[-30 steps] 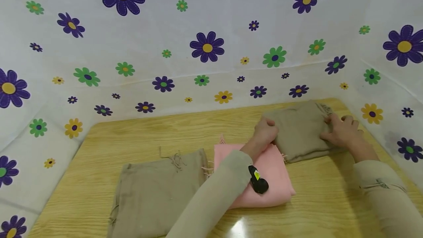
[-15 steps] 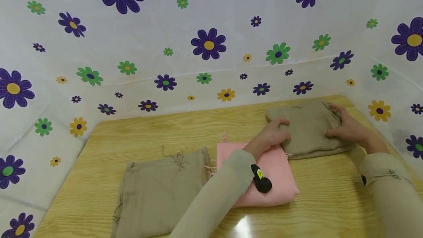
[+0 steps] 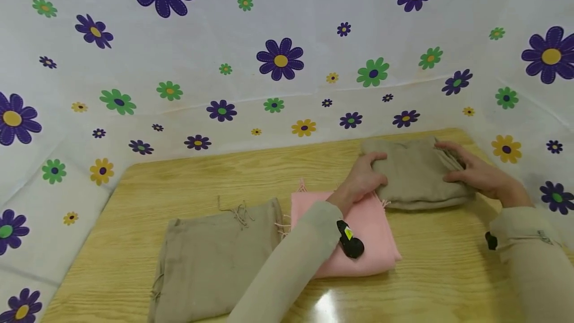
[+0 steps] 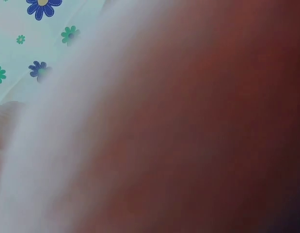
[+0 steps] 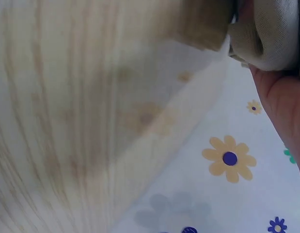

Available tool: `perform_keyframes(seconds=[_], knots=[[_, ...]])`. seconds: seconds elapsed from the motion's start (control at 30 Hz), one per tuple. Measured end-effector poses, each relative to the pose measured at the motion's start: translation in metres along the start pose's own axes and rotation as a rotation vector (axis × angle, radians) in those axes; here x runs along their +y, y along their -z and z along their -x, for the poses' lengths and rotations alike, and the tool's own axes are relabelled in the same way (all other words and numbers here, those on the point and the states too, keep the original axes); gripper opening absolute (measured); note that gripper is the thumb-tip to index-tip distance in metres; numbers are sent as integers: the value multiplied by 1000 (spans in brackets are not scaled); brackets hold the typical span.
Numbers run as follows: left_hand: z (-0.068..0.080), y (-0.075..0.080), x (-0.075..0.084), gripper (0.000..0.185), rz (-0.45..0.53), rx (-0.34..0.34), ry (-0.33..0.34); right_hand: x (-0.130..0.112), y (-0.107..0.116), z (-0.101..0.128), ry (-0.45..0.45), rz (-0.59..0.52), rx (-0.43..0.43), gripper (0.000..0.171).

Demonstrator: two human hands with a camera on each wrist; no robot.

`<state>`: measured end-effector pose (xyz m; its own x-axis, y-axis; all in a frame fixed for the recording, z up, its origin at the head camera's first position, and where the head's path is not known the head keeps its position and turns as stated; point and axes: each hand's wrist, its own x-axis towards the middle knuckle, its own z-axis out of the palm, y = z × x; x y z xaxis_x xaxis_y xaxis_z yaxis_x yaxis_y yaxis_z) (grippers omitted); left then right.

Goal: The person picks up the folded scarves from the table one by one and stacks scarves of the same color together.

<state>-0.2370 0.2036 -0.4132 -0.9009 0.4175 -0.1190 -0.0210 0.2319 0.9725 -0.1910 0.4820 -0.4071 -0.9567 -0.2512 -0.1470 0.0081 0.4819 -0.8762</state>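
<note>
So both hands are on the folded tan cloth [image 3: 414,173] at the worktop's [image 3: 233,173] 1 o'clock corner, left hand [image 3: 360,181] gripping its near-left edge, right hand [image 3: 477,173] flat-fingered against its right edge.

backdrop [image 3: 287,39]: white flowered sheet | table [image 3: 448,273]: light wood (glare spot near front)

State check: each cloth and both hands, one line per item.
far tan cloth: folded, on the table, held from both sides.
pink cloth: folded, flat, under the left forearm.
near tan cloth: folded, flat, fringe at its far edge, untouched.
left hand: fingers curled over the far tan cloth's left edge.
right hand: fingers fairly straight, pressing the cloth's right edge.
</note>
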Motion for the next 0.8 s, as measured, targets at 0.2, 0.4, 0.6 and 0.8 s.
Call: perform_keyframes(seconds=[0.2, 0.4, 0.6, 0.8], knots=[[1, -1, 12, 71, -7, 5, -15, -11, 9, 6, -9, 22, -18, 55], [5, 2, 27, 73, -42, -21, -35, -24, 17, 13, -76, 101, 6, 54], [9, 11, 38, 72, -99, -57, -97, -43, 19, 20, -101, 157, 55, 59], [15, 22, 44, 72, -37, -51, -100, -60, 17, 22, -70, 154, 81, 54]])
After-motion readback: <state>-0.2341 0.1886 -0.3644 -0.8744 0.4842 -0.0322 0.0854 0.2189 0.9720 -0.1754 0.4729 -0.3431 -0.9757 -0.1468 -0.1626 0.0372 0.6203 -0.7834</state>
